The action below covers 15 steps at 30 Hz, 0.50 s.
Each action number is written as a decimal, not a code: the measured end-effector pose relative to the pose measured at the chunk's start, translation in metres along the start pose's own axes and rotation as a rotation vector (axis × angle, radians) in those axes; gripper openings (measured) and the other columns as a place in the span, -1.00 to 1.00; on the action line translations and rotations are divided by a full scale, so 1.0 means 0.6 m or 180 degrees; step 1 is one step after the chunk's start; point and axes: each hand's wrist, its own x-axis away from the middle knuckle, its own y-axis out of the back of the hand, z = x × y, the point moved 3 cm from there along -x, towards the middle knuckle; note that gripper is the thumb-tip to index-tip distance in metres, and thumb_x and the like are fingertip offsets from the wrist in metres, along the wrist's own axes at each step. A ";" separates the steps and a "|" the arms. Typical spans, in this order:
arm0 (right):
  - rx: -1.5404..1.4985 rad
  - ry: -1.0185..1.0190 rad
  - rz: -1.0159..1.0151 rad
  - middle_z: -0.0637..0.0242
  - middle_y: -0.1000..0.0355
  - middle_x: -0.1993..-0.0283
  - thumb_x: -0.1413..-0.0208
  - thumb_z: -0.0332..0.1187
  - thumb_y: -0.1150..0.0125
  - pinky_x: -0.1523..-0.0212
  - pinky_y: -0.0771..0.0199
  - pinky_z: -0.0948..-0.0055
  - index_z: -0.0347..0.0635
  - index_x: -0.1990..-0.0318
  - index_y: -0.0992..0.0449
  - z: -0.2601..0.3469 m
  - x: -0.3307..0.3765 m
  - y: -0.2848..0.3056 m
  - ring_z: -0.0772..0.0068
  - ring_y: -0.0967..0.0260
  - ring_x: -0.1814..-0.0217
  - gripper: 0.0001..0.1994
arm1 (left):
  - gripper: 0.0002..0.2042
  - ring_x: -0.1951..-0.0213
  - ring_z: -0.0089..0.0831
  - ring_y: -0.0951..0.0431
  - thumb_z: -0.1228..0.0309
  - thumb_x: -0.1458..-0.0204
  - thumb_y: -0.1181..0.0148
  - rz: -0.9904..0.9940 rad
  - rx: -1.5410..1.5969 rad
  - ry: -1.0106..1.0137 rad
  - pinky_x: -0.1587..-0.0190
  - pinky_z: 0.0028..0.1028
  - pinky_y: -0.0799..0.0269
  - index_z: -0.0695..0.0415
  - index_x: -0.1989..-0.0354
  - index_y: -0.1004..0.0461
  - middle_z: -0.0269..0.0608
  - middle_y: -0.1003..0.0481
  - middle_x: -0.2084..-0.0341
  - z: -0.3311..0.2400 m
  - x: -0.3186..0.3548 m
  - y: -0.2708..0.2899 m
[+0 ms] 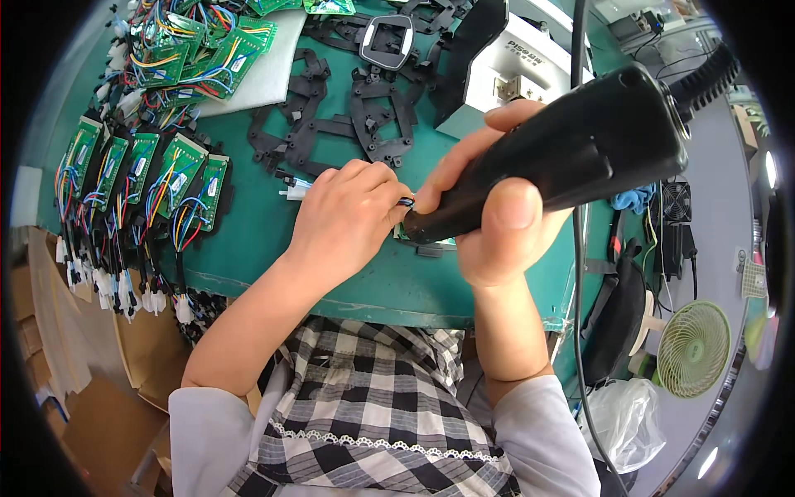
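A black electric screwdriver (596,141) fills my right hand (501,228), which is closed around its body. The tool slants down to the left, and its tip is hidden. Just beyond its lower end my left hand (344,215) is closed over a bundle of wires (406,201). White connectors (296,189) stick out on the far side of the left hand. Beneath the hands, bits of a green circuit board (401,233) and a black plastic part (429,250) show at the table's near side. Most of that piece is covered by my fingers and the screwdriver.
Wired circuit boards (178,172) stand in a row at the left, with more piled (236,62) behind. Black plastic frames (383,116) lie ahead on the green table (248,269). A white-and-black machine (513,62) stands far right. The screwdriver's cord (704,79) trails off right; a fan (694,348) stands beyond.
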 end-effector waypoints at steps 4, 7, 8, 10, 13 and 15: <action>-0.0140 -0.0050 0.0108 0.23 -0.38 0.61 -0.01 0.32 -0.06 0.66 -0.33 0.60 -0.43 0.09 -0.18 0.001 0.010 -0.006 0.49 -0.33 0.70 -0.20 | -0.87 0.29 -0.39 -0.46 0.41 0.17 -0.30 0.0132 -0.0029 0.0039 0.28 -0.39 -0.34 0.08 0.40 -0.55 -0.38 -0.42 0.46 0.001 0.001 -0.004; -0.0107 -0.0070 0.0238 0.22 -0.38 0.61 -0.01 0.34 -0.04 0.66 -0.33 0.57 -0.43 0.07 -0.17 0.007 0.012 -0.009 0.46 -0.33 0.70 -0.18 | -0.86 0.30 -0.37 -0.45 0.41 0.19 -0.30 0.0059 0.0181 0.0014 0.29 -0.38 -0.35 0.08 0.41 -0.55 -0.35 -0.39 0.48 0.006 0.002 -0.011; -0.0093 -0.0077 0.0275 0.22 -0.37 0.61 -0.01 0.35 -0.03 0.66 -0.33 0.57 -0.43 0.06 -0.16 0.009 0.012 -0.011 0.46 -0.33 0.70 -0.18 | -0.86 0.30 -0.37 -0.45 0.41 0.19 -0.30 0.0011 0.0246 0.0013 0.30 -0.38 -0.36 0.09 0.41 -0.55 -0.35 -0.38 0.49 0.006 0.002 -0.012; -0.0105 -0.0081 0.0305 0.22 -0.37 0.62 -0.01 0.36 -0.02 0.66 -0.33 0.55 -0.42 0.04 -0.15 0.006 0.014 -0.013 0.44 -0.32 0.70 -0.16 | -0.86 0.31 -0.36 -0.45 0.41 0.19 -0.30 -0.0009 0.0236 -0.0003 0.30 -0.38 -0.37 0.10 0.41 -0.54 -0.33 -0.37 0.49 0.005 0.002 -0.011; -0.0202 -0.0170 0.0147 0.21 -0.36 0.62 -0.01 0.38 0.00 0.66 -0.33 0.52 -0.42 0.02 -0.14 0.002 0.012 -0.001 0.42 -0.32 0.70 -0.15 | -0.82 0.25 -0.33 -0.45 0.40 0.16 -0.30 0.0333 -0.0094 0.0094 0.22 -0.36 -0.37 0.11 0.33 -0.54 -0.31 -0.41 0.41 0.002 0.003 -0.007; -0.0428 -0.0137 -0.0458 0.13 -0.33 0.60 -0.16 0.24 0.20 0.68 -0.32 0.41 -0.31 -0.05 -0.14 -0.011 0.001 0.042 0.30 -0.26 0.73 -0.32 | -0.70 0.09 -0.24 -0.42 0.32 0.13 -0.28 0.0506 0.0135 0.0036 0.10 -0.29 -0.33 0.14 0.20 -0.51 -0.23 -0.42 0.20 0.000 0.011 0.001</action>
